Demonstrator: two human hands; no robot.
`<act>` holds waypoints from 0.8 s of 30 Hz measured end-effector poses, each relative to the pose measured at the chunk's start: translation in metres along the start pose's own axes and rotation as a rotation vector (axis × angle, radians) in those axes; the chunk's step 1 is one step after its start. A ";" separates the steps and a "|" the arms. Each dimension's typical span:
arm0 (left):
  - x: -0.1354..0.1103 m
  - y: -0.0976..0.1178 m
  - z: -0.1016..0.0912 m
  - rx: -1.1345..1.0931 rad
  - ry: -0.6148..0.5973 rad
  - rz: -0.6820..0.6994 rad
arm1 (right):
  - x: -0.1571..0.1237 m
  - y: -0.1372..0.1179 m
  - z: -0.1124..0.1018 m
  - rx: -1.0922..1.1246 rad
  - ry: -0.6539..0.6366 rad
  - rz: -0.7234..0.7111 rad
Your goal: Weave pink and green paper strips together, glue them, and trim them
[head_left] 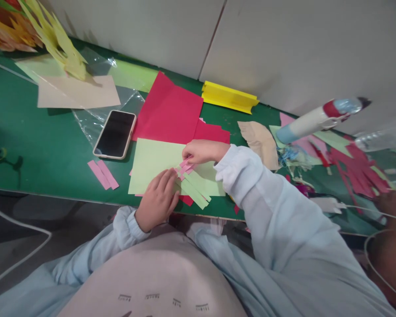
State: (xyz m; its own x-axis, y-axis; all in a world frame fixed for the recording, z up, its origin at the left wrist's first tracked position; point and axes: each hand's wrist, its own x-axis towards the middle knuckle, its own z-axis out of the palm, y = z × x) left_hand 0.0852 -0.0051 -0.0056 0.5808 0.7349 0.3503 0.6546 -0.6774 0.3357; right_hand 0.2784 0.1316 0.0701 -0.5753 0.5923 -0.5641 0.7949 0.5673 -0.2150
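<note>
Pink paper strips (186,167) cross light green paper strips (196,190) in a small weave on a pale green sheet (152,160). My left hand (159,196) lies flat over the weave's left edge, fingers stretched out and pressing on it. Above the weave, my right hand (201,152) has its fingers closed in a pinch at the upper end of a pink strip. The fingertips partly hide the weave. Two loose pink strips (103,175) lie on the green table left of the sheet.
A phone (115,134) lies left of red sheets (171,108). Behind stand a yellow holder (230,97) and, to the right, a bottle (312,123). Cut red paper (359,169) lies at right, near another person's hand (394,207). The table's front edge (66,198) runs close to me.
</note>
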 end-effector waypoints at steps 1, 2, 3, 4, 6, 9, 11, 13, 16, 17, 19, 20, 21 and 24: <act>0.000 -0.001 -0.004 -0.029 0.029 -0.021 | 0.001 0.001 0.000 0.010 -0.005 -0.017; -0.001 -0.002 -0.008 -0.055 0.053 -0.048 | 0.002 0.002 0.000 0.017 -0.012 -0.033; -0.002 -0.004 -0.011 -0.076 0.066 -0.078 | 0.002 0.001 0.000 0.019 -0.020 -0.045; -0.003 -0.005 -0.015 -0.087 0.075 -0.094 | 0.002 -0.001 -0.002 0.015 -0.028 -0.052; -0.007 -0.008 -0.021 -0.086 0.073 -0.110 | 0.001 -0.009 -0.005 -0.017 -0.042 -0.055; -0.013 -0.011 -0.026 -0.060 0.041 -0.113 | 0.004 -0.027 -0.010 -0.127 -0.030 -0.091; -0.016 -0.013 -0.029 -0.050 0.022 -0.113 | 0.009 -0.039 -0.011 -0.216 0.001 -0.139; -0.019 -0.014 -0.030 -0.044 0.015 -0.113 | 0.015 -0.048 -0.012 -0.290 0.036 -0.192; -0.023 -0.017 -0.030 -0.030 0.019 -0.115 | 0.017 -0.055 -0.014 -0.366 0.133 -0.283; -0.024 -0.018 -0.030 -0.022 0.019 -0.114 | 0.014 -0.056 -0.016 -0.379 0.187 -0.302; -0.027 -0.020 -0.029 -0.012 0.017 -0.111 | 0.001 -0.055 -0.018 -0.367 0.307 -0.291; -0.028 -0.022 -0.029 -0.012 0.015 -0.108 | -0.008 -0.055 -0.017 -0.344 0.340 -0.254; -0.029 -0.023 -0.029 -0.015 0.014 -0.101 | -0.019 -0.054 -0.014 -0.308 0.364 -0.206; -0.030 -0.025 -0.028 -0.034 0.009 -0.072 | -0.052 -0.055 0.008 -0.188 0.392 -0.046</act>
State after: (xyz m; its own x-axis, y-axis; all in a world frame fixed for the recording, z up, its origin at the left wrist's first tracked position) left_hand 0.0377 -0.0112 -0.0004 0.5284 0.7814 0.3319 0.6775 -0.6237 0.3899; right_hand 0.2665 0.0645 0.1047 -0.6678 0.7158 -0.2038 0.7387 0.6711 -0.0633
